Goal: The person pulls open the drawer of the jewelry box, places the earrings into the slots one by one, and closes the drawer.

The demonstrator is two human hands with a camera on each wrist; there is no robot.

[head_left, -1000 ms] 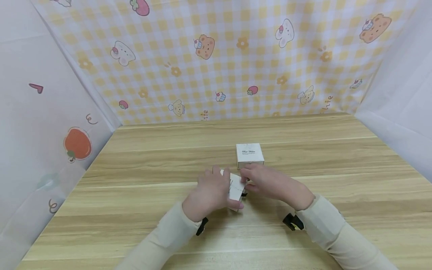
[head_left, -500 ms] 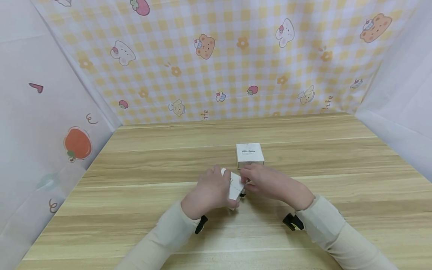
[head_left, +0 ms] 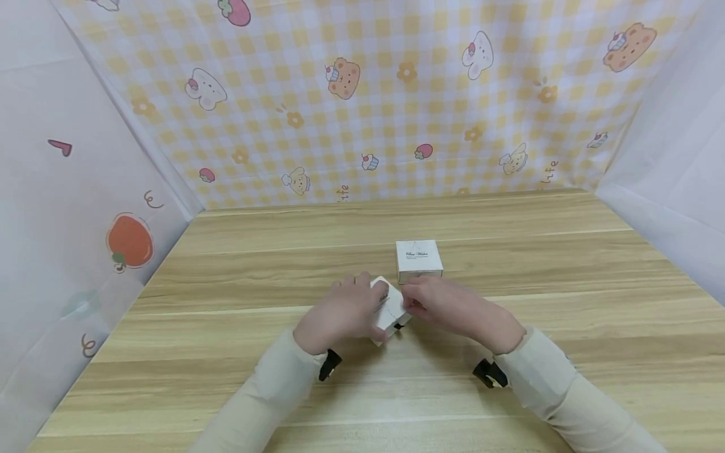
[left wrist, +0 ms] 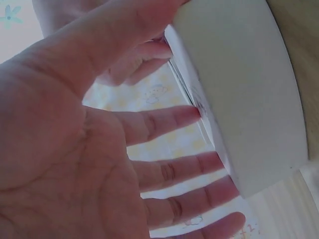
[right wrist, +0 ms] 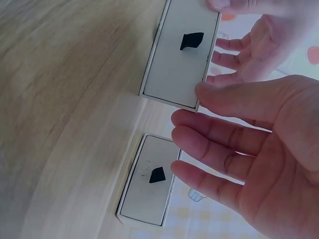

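A small white cardboard box (head_left: 391, 312) with print on its lid sits turned at an angle between both hands. My left hand (head_left: 342, 311) holds it from the left, thumb on the near side and fingertips along the lid in the left wrist view. My right hand (head_left: 455, 313) pinches its right corner between thumb and index finger; the other fingers stay loosely bent. On the box's narrow face, a black tab (right wrist: 192, 41) sticks out in the right wrist view. Just behind the right fingertips stands a second white box (head_left: 419, 257), its lid lettered, with a black tab (right wrist: 157, 175) too.
Both boxes are on a wood-grain table (head_left: 255, 277). A yellow checked cloth (head_left: 391, 107) with cartoon prints hangs along the back edge, and white sheets (head_left: 79, 207) close off the sides.
The nearer box has turned, its near end swinging left. My left hand has shifted left and slightly away with it. The right hand has hardly moved, and the second box stands still.
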